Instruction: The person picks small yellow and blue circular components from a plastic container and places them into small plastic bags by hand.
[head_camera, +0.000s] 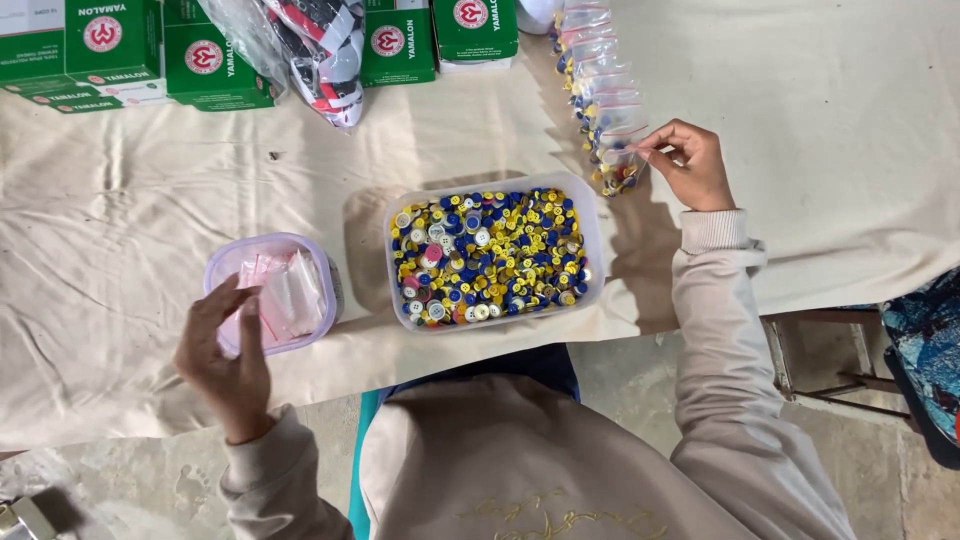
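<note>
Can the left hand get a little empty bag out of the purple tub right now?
Probably yes. The left hand already rests at the rim of the purple tub, which has no lid on, and its fingers reach over the small empty bags inside. Nothing lies between them.

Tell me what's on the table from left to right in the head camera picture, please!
Left hand → round tub of little empty bags → clear box of buttons → filled button bag → right hand.
</note>
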